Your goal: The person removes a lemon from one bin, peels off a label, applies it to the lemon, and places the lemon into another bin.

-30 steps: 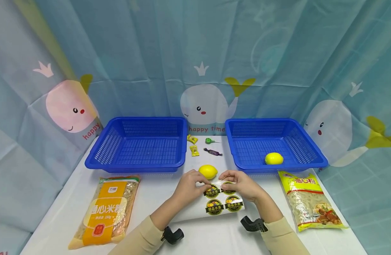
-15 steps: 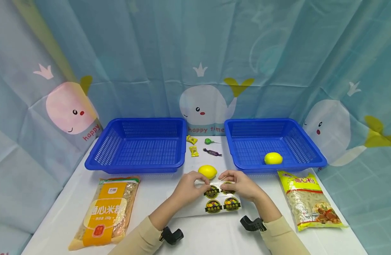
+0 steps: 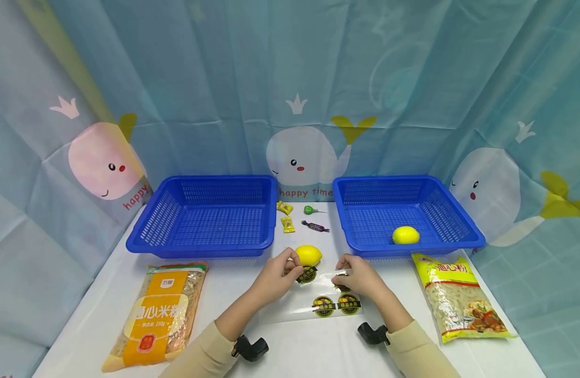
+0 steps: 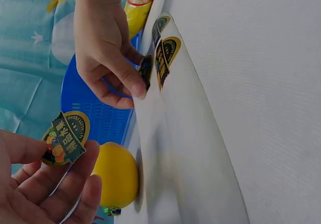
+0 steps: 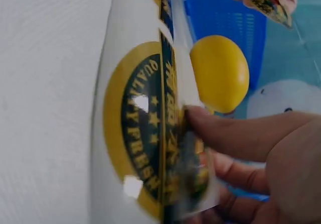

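Observation:
Between thumb and fingers my left hand [image 3: 275, 277] pinches a peeled round sticker [image 3: 307, 274], black and gold with a fruit picture. In the left wrist view that sticker [image 4: 66, 138] is off its backing. My right hand [image 3: 361, 275] pinches the upper right part of the white sticker sheet [image 3: 294, 307], its thumb over one sticker. Two more stickers [image 3: 336, 305] show along the sheet's lower edge. Just beyond the sheet lies a yellow lemon [image 3: 309, 255], close behind the left hand's sticker.
Two blue baskets stand at the back, the left basket [image 3: 200, 249] and the right basket [image 3: 413, 247] with a lemon [image 3: 405, 235] inside. Wrapped candies [image 3: 287, 224] and a green lollipop [image 3: 310, 209] lie between them. Pasta bags flank the hands, an orange bag [image 3: 155, 315] and a yellow bag [image 3: 462, 299].
The left hand has peeled a sticker from the sheet and lifted it up and left toward the lemon. The right hand has shifted slightly right, still holding the sheet.

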Tool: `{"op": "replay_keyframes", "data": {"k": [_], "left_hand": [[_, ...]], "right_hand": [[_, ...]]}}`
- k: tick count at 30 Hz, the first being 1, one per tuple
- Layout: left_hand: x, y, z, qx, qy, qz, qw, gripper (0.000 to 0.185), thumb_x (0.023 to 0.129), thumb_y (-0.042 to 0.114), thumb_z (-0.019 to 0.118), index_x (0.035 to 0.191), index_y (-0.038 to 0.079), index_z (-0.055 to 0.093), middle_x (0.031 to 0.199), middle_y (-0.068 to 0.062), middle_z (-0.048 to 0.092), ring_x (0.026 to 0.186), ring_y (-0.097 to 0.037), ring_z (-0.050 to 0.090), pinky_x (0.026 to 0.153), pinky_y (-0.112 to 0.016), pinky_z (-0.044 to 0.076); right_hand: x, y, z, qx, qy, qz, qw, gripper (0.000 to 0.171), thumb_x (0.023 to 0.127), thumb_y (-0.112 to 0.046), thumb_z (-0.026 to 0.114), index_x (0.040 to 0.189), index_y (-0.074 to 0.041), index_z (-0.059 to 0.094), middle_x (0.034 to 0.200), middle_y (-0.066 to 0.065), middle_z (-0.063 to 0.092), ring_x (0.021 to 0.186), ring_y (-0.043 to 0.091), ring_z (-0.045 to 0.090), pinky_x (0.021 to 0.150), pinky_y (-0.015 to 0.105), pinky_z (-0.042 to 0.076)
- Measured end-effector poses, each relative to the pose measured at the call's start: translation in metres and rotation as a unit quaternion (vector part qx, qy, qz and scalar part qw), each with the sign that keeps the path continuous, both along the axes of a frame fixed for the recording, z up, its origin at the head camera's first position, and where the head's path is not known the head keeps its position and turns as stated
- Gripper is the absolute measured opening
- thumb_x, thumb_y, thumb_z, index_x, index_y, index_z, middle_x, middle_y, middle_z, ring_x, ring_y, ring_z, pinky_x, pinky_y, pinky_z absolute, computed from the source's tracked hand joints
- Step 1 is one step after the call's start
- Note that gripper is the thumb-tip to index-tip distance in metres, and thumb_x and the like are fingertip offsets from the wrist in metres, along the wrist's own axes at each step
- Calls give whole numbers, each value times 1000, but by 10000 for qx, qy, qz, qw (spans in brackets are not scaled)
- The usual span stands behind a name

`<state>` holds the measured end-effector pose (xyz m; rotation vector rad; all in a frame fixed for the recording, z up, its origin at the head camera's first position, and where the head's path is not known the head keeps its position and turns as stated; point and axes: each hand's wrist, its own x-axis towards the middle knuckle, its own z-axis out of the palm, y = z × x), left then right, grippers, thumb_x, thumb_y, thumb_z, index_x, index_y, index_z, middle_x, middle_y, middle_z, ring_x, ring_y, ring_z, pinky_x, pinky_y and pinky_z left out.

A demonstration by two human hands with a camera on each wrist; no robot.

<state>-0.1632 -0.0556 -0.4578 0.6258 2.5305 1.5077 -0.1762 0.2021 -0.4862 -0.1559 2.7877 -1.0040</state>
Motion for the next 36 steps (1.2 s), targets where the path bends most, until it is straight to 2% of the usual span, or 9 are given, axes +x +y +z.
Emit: {"op": "replay_keyframes", "data": {"k": [5, 9, 13, 23, 28, 31, 36], "left_hand": [[0, 1, -2, 17, -40, 248, 9997, 18, 91, 3, 68, 100, 9, 54, 82, -2, 71, 70, -11, 55, 63, -21, 45], [-2, 1, -3, -27, -55, 453, 9990, 26, 86, 3, 73, 104, 11, 55, 83, -1, 69, 70, -13, 52, 62, -22, 44], [-2, 0, -3, -49, -68, 548, 9985, 30, 86, 4, 75, 109, 12, 58, 82, 0, 67, 69, -14, 51, 61, -22, 43], [-1, 2, -1, -108, 104, 676, 9976, 32, 85, 3, 74, 113, 13, 61, 80, 2, 62, 68, -12, 49, 61, -21, 44], [-2, 3, 2, -54, 137, 777, 9969, 30, 86, 4, 73, 112, 13, 62, 87, 0, 65, 74, -13, 52, 65, -22, 47], [-1, 2, 2, 6, 120, 874, 9961, 25, 87, 3, 72, 110, 10, 65, 91, -3, 67, 76, -14, 53, 67, -21, 48], [-1, 0, -4, -43, 158, 911, 9957, 14, 88, 3, 71, 101, 8, 67, 88, -3, 67, 76, -13, 55, 67, -21, 49]], "right_hand": [[6, -5, 3, 971, 293, -133, 9948, 34, 74, -33, 89, 91, -17, 64, 91, -2, 68, 86, 20, 62, 73, 41, 51], [8, -6, 2, 1255, 458, -114, 9910, 37, 73, -36, 89, 91, -17, 64, 86, -2, 65, 80, 20, 58, 69, 39, 49], [10, -7, 1, 1346, 530, -193, 9893, 37, 73, -37, 89, 90, -16, 64, 86, -1, 64, 81, 21, 57, 70, 41, 49], [18, -11, 2, 1458, 571, -342, 9871, 37, 75, -37, 88, 92, -14, 64, 88, 4, 63, 85, 27, 56, 73, 43, 49], [20, -12, 5, 1499, 749, -427, 9849, 39, 75, -35, 88, 97, -12, 66, 95, 8, 66, 91, 32, 59, 76, 48, 51], [18, -15, 8, 1303, 916, -392, 9865, 40, 76, -32, 88, 102, -10, 67, 99, 9, 68, 93, 32, 61, 80, 49, 52], [14, -27, 13, 601, 1104, -212, 9918, 40, 81, -25, 86, 112, -7, 69, 108, 9, 69, 97, 27, 63, 86, 46, 54]]}}
